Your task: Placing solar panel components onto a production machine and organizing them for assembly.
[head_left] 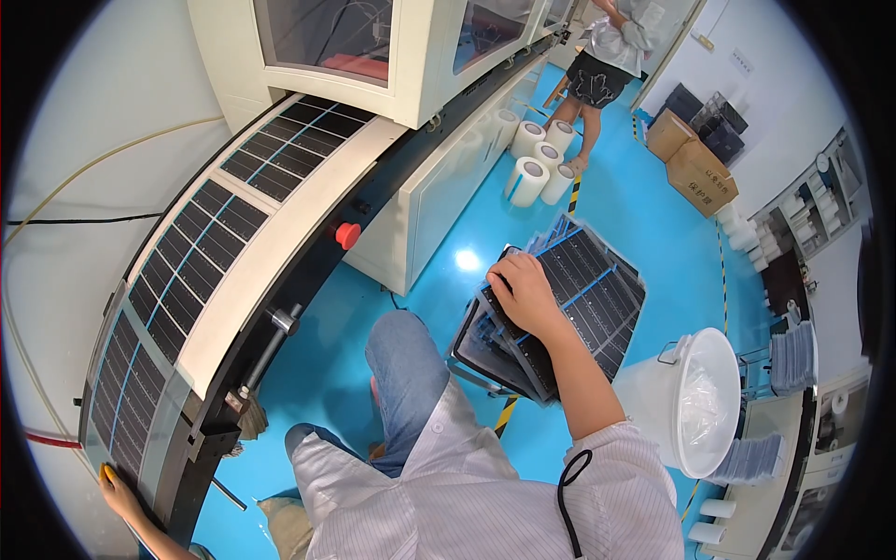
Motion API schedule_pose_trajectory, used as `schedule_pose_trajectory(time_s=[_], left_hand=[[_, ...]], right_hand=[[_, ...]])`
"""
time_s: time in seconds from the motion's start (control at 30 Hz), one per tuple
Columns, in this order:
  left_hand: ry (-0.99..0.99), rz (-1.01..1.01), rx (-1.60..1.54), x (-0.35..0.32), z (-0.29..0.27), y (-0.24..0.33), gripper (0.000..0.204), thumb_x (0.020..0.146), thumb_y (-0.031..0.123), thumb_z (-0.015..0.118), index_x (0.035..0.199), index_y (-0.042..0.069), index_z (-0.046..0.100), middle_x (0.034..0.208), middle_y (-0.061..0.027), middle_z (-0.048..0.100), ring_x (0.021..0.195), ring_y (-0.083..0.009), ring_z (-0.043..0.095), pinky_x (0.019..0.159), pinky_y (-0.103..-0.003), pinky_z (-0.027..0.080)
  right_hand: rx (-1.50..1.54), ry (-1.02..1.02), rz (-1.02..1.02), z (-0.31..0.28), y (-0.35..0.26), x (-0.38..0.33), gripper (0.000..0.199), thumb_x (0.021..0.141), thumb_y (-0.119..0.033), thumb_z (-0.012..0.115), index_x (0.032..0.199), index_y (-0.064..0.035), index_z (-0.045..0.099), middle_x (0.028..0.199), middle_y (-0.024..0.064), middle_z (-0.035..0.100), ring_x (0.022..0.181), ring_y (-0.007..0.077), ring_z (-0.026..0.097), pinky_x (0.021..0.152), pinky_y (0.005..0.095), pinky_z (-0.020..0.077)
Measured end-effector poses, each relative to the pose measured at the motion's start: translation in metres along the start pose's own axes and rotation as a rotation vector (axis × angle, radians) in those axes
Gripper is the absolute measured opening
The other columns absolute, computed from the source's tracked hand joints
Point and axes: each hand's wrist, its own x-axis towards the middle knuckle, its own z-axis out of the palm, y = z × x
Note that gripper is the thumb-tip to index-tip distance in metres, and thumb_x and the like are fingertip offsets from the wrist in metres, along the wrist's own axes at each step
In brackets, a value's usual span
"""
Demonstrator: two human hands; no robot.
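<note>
While left hand touches conveyor, right hand grips solar panel stack

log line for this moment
left hand: on conveyor panel | right hand: gripping top panel of stack | bucket: at right

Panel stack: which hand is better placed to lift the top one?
Right. The right hand already rests on the panel stack; the left hand is far off at the conveyor edge.

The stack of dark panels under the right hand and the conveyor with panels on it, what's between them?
In the head view, the person's knee in blue jeans and bare blue floor separate the stack of dark panels from the conveyor.
</note>
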Motion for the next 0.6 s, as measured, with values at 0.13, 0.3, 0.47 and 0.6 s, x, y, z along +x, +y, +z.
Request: schedule_pose_trajectory(time_s=[0.13, 0.3, 0.47, 0.6], left_hand=[[-0.001, -0.003, 0.013, 0.0, 0.0, -0.001, 0.034, 0.095, 0.018, 0.047, 0.122, 0.0, 0.056, 0.118, -0.0181, 0.06, 0.11, -0.0328, 0.057, 0.094, -0.036, 0.042], [-0.017, -0.009, 0.008, 0.0, -0.001, 0.004, 0.034, 0.096, 0.019, 0.048, 0.122, 0.0, 0.056, 0.118, -0.0181, 0.061, 0.109, -0.0326, 0.057, 0.094, -0.035, 0.042], [0.008, 0.0, -0.004, 0.003, 0.004, -0.012, 0.034, 0.096, 0.019, 0.048, 0.122, 0.0, 0.057, 0.118, -0.0181, 0.061, 0.109, -0.0326, 0.057, 0.094, -0.035, 0.042], [0.015, 0.01, 0.003, 0.002, 0.005, -0.008, 0.034, 0.095, 0.018, 0.048, 0.122, 0.0, 0.056, 0.118, -0.0183, 0.06, 0.109, -0.0326, 0.057, 0.094, -0.035, 0.042]], right_hand=[[0.001, -0.005, 0.001, -0.001, -0.001, 0.0, 0.007, 0.087, -0.011, 0.059, 0.086, -0.0039, 0.06, 0.086, 0.0108, 0.059, 0.092, 0.0303, 0.055, 0.097, 0.0417, 0.0373], [-0.016, 0.004, -0.015, 0.0, 0.001, 0.0, 0.008, 0.087, -0.011, 0.059, 0.086, -0.0038, 0.06, 0.086, 0.011, 0.059, 0.091, 0.0304, 0.055, 0.097, 0.0417, 0.0375], [-0.007, 0.016, -0.023, 0.0, 0.0, 0.001, 0.008, 0.086, -0.011, 0.059, 0.086, -0.0037, 0.061, 0.086, 0.0112, 0.059, 0.091, 0.0309, 0.055, 0.096, 0.0418, 0.0378], [-0.005, 0.009, -0.015, -0.001, -0.001, 0.0, 0.007, 0.086, -0.011, 0.059, 0.086, -0.0038, 0.061, 0.087, 0.0113, 0.059, 0.092, 0.0311, 0.054, 0.096, 0.0417, 0.038]])
